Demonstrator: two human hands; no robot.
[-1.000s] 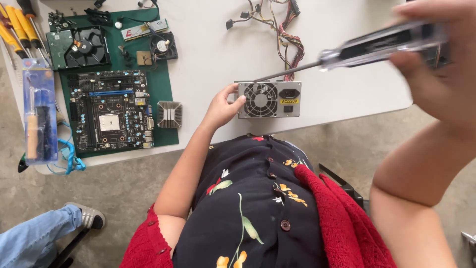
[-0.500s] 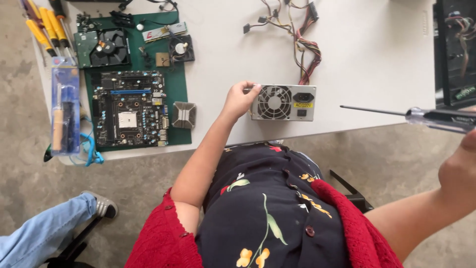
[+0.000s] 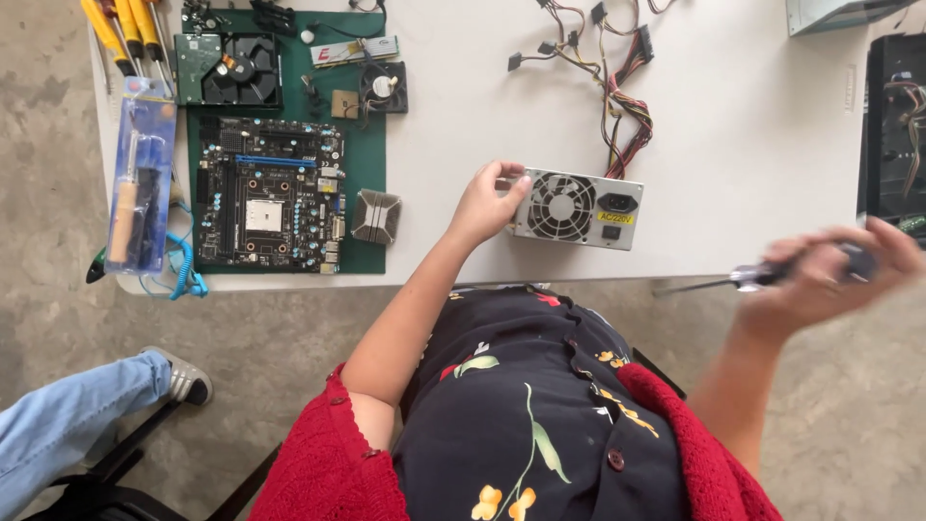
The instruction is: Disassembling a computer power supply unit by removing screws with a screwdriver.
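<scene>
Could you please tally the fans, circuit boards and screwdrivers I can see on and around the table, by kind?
Fans: 3 – power supply fan, large black fan, small black fan
Circuit boards: 1 – black motherboard
Screwdrivers: 4 – three yellow-handled screwdrivers, one blurred screwdriver in the right hand
Total: 8

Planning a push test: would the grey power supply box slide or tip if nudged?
The power supply box looks like a squat metal case lying flat, so probably slides rather than tips. Its cable bundle is floppy and would likely drag. The left hand steadies one end.
</scene>
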